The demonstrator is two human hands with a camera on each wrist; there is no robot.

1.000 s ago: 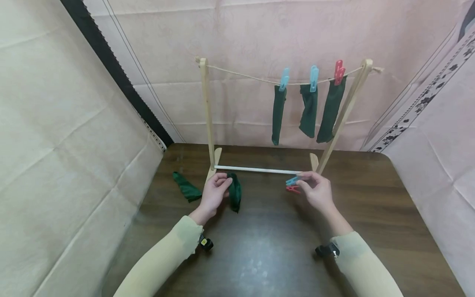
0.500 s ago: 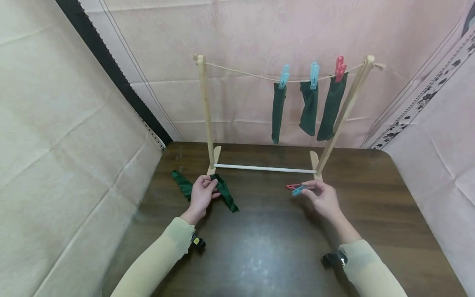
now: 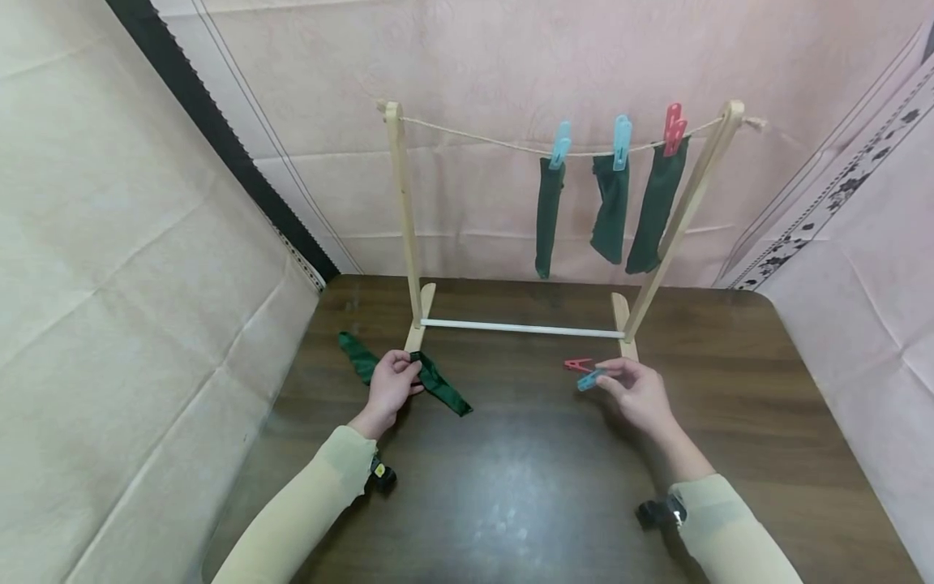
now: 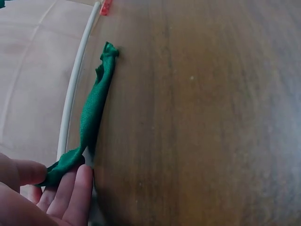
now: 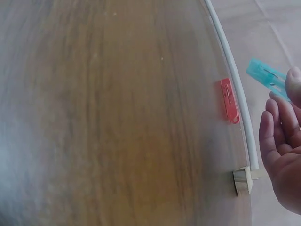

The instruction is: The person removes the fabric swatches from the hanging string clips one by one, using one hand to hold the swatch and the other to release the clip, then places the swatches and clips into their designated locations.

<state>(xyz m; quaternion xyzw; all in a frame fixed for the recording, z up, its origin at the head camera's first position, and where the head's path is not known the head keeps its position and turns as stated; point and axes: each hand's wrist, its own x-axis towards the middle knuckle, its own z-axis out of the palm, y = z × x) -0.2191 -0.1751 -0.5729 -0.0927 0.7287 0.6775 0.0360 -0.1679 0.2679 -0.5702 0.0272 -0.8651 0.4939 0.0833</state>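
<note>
My left hand [image 3: 392, 384] pinches one end of a dark green strip of cloth [image 3: 442, 386] between thumb and fingers; its other end trails down to the right, as the left wrist view also shows. Behind that hand a second green cloth [image 3: 356, 357] lies on the table, partly hidden. At the right, my right hand [image 3: 636, 395] pinches a blue clothespin [image 3: 589, 379] by one end. A red clothespin [image 3: 577, 365] lies on the table just beyond it. In the right wrist view the blue clothespin [image 5: 267, 76] is held above table level, apart from the red one [image 5: 229, 100].
A wooden frame [image 3: 686, 219] with a white crossbar [image 3: 521, 328] stands at the table's back. From its rope [image 3: 474, 138] hang three green cloths, held by two blue clothespins [image 3: 560, 146] and a red one. Pale fabric [image 3: 182, 268] walls surround the table [image 3: 511, 478].
My left hand has moved left and slightly down with the green cloth, which now stretches out to the right. My right hand has shifted slightly right and down, bringing the blue clothespin clear of the red one.
</note>
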